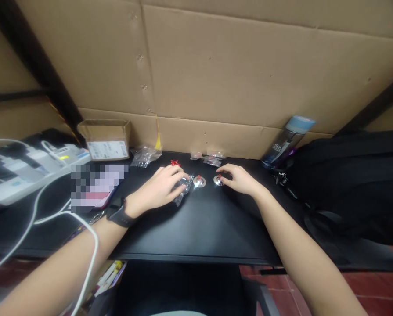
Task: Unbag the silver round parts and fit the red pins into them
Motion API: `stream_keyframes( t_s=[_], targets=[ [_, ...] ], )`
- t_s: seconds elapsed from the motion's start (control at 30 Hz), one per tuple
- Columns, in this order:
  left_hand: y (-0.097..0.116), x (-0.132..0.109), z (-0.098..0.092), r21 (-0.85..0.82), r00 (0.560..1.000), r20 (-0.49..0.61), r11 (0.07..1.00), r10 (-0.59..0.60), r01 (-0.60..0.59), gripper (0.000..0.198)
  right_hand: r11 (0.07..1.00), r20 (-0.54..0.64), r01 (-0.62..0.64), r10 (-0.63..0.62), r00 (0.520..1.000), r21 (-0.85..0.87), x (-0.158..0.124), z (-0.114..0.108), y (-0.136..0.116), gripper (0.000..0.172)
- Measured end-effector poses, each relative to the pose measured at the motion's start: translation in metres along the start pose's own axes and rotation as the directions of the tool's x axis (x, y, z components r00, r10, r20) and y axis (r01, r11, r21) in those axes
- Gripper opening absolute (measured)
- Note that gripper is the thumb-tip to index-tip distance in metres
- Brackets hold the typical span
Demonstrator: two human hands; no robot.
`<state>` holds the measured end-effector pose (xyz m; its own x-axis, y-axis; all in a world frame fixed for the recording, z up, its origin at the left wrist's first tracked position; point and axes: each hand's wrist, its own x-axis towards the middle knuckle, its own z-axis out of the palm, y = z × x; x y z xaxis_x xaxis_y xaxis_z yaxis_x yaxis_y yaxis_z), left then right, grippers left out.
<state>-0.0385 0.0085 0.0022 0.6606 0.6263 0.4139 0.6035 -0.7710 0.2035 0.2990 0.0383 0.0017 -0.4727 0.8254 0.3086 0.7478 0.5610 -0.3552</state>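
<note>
Two small, shiny metal finger cymbals (199, 181) with red loops at their centres lie side by side on the black table. Over the right-hand cymbal (217, 181), my right hand (239, 179) has its thumb and index finger apart, the thumb at the cymbal's edge. My left hand (163, 186), wearing a black watch (120, 214), lies with stretched fingers on a crumpled clear plastic bag (179, 199). Just beyond its fingers is a small red cord-like item (175, 162). Further back lie small clear packets (212, 159) with something red inside.
Another clear plastic bag (146, 156) and an open cardboard box (108, 139) stand at the back left. A power strip (18, 184) with white cables and a phone (99, 186) are on the left. A blue-capped bottle (283, 142) leans beside a black bag (354, 184) on the right.
</note>
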Motion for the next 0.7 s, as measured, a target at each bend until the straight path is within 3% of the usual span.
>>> stream_keyframes(
  t_s=[0.2,0.37,0.53,0.7],
  targets=[
    [0.002,-0.003,0.001,0.183,0.996,0.076,0.983,-0.041,0.026,0.032,0.999,0.03,0.004,-0.002,1.0,-0.05,-0.001,0.005,0.002,0.031],
    [-0.003,-0.003,-0.002,0.009,0.983,0.182,0.999,0.03,-0.032,0.023,0.997,0.088,-0.05,0.054,0.995,-0.05,-0.002,0.007,0.004,0.032],
    [-0.002,-0.002,-0.009,-0.153,0.968,0.232,0.986,0.095,-0.06,0.04,0.992,0.011,0.009,-0.008,1.0,-0.127,0.002,0.016,-0.015,0.033],
    [-0.005,-0.001,-0.002,-0.114,0.98,0.197,0.993,0.024,-0.002,0.053,0.979,0.072,0.041,-0.028,0.997,-0.198,0.01,0.034,-0.039,0.053]
  ],
)
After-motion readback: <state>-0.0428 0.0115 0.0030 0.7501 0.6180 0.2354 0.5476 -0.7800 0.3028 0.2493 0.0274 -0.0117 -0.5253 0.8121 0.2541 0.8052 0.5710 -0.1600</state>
